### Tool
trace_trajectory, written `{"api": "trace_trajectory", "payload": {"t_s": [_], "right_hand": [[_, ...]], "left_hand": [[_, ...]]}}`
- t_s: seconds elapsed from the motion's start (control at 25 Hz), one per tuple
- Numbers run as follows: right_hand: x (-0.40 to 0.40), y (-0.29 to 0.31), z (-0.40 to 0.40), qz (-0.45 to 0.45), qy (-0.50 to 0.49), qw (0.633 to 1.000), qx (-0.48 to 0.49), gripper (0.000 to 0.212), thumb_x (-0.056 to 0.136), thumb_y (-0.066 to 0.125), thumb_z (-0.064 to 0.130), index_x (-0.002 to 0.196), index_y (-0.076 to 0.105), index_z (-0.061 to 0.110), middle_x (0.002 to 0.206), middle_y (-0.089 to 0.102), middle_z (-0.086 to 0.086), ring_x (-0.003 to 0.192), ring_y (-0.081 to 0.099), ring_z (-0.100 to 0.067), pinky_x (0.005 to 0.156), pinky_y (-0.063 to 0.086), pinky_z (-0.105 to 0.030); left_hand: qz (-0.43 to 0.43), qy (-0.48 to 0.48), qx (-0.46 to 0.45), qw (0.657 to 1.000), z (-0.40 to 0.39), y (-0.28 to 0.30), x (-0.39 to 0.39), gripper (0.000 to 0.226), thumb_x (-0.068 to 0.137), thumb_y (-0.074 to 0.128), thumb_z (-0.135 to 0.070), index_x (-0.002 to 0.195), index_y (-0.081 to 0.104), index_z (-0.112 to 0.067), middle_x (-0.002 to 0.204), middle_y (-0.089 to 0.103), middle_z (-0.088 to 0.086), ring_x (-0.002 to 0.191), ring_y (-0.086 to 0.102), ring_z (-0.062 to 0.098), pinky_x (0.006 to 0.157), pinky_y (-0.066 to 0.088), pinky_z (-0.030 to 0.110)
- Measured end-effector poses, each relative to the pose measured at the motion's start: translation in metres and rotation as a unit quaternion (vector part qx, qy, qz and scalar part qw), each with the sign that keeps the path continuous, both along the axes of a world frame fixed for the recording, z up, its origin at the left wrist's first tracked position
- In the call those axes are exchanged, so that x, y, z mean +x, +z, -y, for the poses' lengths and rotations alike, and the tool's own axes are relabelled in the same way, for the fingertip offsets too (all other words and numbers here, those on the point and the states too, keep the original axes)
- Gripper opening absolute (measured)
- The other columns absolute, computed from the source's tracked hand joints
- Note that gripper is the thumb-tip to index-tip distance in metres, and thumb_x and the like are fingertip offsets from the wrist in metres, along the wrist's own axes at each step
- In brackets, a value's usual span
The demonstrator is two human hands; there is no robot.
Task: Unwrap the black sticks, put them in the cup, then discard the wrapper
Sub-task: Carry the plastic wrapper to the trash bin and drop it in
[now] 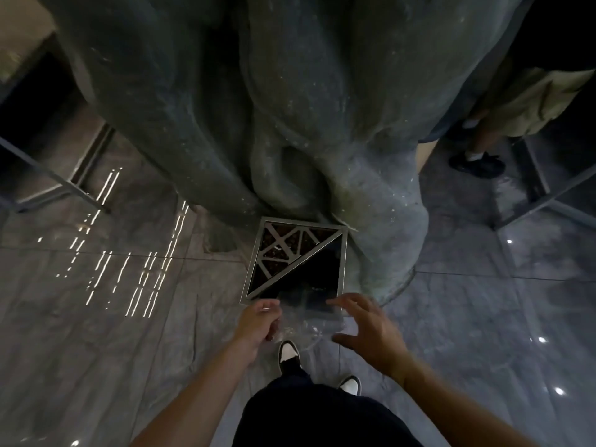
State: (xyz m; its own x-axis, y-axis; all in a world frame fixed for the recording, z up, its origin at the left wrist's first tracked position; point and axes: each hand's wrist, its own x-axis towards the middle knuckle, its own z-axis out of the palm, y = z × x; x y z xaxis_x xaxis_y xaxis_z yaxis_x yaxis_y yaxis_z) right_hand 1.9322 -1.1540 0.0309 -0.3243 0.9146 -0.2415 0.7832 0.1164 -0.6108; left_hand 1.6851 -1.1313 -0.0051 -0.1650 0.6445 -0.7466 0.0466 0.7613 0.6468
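I am looking down at a square metal bin [342, 262] whose top is half patterned grille, half dark open triangle. A clear, crumpled plastic wrapper [306, 312] hangs between my hands just over the bin's near edge. My left hand [259, 321] pinches the wrapper's left side. My right hand [367, 327] hovers at the wrapper's right side with fingers spread; whether its fingertips touch the plastic is unclear. No black sticks and no cup are in view.
A large grey-green sculpted form [290, 108] rises right behind the bin. Glossy marble floor [113, 333] spreads around. My shoes [288, 351] stand below the hands. Another person's leg and shoe [477, 161] are at the upper right. Metal frames [48, 175] stand left and right.
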Motion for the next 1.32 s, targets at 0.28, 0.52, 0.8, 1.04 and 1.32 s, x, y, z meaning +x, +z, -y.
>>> {"api": "trace_trajectory", "payload": {"t_s": [0.28, 0.52, 0.8, 1.04, 1.32], "right_hand": [[-0.029, -0.007, -0.026, 0.066, -0.028, 0.995, 0.075, 0.023, 0.093, 0.054, 0.033, 0.113, 0.066, 0.034, 0.114, 0.068, 0.012, 0.099, 0.061, -0.011, 0.072, 0.054, -0.028], [-0.044, -0.028, -0.041, 0.105, -0.058, 0.993, 0.002, 0.022, 0.096, 0.049, 0.033, 0.103, 0.07, 0.032, 0.106, 0.07, 0.01, 0.093, 0.062, -0.007, 0.072, 0.055, -0.027], [-0.053, -0.045, -0.054, 0.15, -0.046, 0.986, -0.054, 0.023, 0.096, 0.047, 0.032, 0.1, 0.07, 0.028, 0.106, 0.07, 0.005, 0.089, 0.066, -0.012, 0.072, 0.057, -0.033], [-0.044, -0.05, -0.069, 0.124, -0.027, 0.986, -0.111, 0.024, 0.096, 0.049, 0.031, 0.106, 0.071, 0.031, 0.109, 0.072, 0.006, 0.089, 0.069, -0.014, 0.072, 0.057, -0.032], [-0.038, -0.066, -0.082, 0.095, -0.019, 0.984, -0.152, 0.027, 0.096, 0.05, 0.03, 0.116, 0.068, 0.03, 0.12, 0.07, 0.004, 0.099, 0.067, -0.015, 0.082, 0.055, -0.03]], "left_hand": [[-0.032, -0.082, -0.03, 0.996, -0.042, -0.012, -0.012, 0.018, 0.095, 0.058, -0.029, 0.104, 0.065, -0.015, 0.069, 0.061, 0.005, 0.052, 0.052, 0.014, 0.046, 0.039, 0.021], [-0.212, -0.358, 0.128, 0.9, -0.041, 0.005, -0.046, 0.054, 0.092, 0.031, -0.067, 0.121, 0.059, -0.03, 0.104, 0.07, -0.002, 0.092, 0.065, 0.013, 0.083, 0.053, 0.034], [-0.265, -0.572, 0.186, 0.753, -0.035, -0.003, -0.052, 0.043, 0.091, 0.051, -0.053, 0.13, 0.051, -0.034, 0.122, 0.048, -0.01, 0.1, 0.059, 0.012, 0.083, 0.051, 0.032], [-0.333, -0.572, 0.243, 0.709, -0.045, -0.013, -0.033, 0.028, 0.097, 0.043, -0.042, 0.116, 0.054, -0.024, 0.117, 0.048, -0.007, 0.099, 0.058, 0.014, 0.071, 0.048, 0.03], [-0.393, -0.595, 0.205, 0.67, -0.044, -0.026, -0.026, 0.028, 0.095, 0.043, -0.014, 0.122, 0.05, -0.016, 0.121, 0.051, 0.005, 0.109, 0.056, 0.025, 0.081, 0.046, 0.036]]}}
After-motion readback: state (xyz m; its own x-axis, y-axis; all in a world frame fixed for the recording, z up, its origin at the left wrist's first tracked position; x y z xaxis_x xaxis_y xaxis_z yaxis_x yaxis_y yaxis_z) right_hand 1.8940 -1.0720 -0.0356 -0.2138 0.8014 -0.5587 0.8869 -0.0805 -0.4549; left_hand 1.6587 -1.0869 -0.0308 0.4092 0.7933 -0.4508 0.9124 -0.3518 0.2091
